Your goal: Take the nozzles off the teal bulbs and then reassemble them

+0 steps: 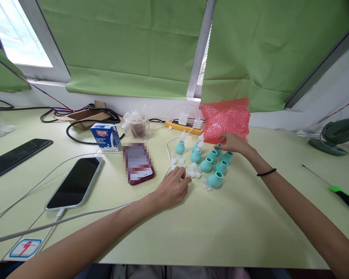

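Observation:
My left hand [173,187] rests on the table with its fingers curled in, beside small white translucent pieces [194,174]; whatever its fingertips hold is hidden. At the back of the group, my right hand [235,143] bends its thumb and fingers around the top of a teal squeeze bulb [218,148], partly covered by the hand. Several open-necked teal bulbs [215,180] stand between the hands. Farther back, a teal bulb with a white pointed nozzle [180,144] stands upright, and another nozzle-topped bulb [196,155] is close by.
Behind the bulbs lie a pink bubble-wrap bag [227,120] and a yellow power strip [183,127]. Leftward are a red phone [138,164], a charging phone [75,184], a milk carton [106,137] and a white cable [104,210]. Rightward are a screwdriver [344,198] and green fan [337,133].

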`<state>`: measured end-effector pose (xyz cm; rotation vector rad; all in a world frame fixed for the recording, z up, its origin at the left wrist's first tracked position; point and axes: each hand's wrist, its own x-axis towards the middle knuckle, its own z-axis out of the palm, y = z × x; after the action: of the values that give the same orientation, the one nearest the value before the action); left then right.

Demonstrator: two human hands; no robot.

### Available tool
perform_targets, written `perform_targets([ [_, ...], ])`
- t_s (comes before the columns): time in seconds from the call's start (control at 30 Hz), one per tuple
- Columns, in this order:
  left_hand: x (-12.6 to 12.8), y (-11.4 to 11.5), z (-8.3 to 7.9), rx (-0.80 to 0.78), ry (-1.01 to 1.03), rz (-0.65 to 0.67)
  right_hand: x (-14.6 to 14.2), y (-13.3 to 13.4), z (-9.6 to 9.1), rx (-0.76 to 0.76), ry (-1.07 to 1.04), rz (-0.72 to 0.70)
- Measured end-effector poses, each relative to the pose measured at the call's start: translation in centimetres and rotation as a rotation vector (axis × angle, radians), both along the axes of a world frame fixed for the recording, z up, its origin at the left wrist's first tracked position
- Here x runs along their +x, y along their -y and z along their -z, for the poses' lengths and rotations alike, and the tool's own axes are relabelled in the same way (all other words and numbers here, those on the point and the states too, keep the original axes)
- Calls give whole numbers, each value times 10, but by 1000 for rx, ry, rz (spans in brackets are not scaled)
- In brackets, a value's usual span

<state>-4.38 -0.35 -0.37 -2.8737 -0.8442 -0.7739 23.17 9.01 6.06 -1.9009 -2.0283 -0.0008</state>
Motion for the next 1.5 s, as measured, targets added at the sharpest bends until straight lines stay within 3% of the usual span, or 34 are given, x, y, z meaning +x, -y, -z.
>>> perform_targets([
  [0.13, 0, 1, -1, -3, -1, 2, -28, 6, -9, 157, -163, -37],
  [0.37, -1, 3, -2, 8, 7, 16, -66, -6, -9, -71, -230, -154],
  [0.5, -1, 4, -3, 10, 0, 20, -73, -9, -5, -61, -135, -248],
  [0.87, 0, 4, -2, 31, 20, 21, -83, -1, 6, 369, 134, -274],
  [1.03, -3, 6, -7, -30, 226, 26, -77, 1, -5, 553, 165, -221],
  [1.17, -7, 4, -12, -66, 596, 82, -82, 29, -35, 879, 121, -204],
  [1.27, -7, 5, -15, -94, 825, 114, -97, 72, -55, 978, 79, -244],
  [1.33, -5, 9, -18, -180, 867, 189, -108, 101, -60, 958, 80, -304],
  [1.43, 0, 23, -24, -404, 804, 343, -120, 131, -53, 839, 61, -414],
  [1.5, 4, 34, -28, -622, 740, 312, -120, 139, -42, 760, -10, -427],
])
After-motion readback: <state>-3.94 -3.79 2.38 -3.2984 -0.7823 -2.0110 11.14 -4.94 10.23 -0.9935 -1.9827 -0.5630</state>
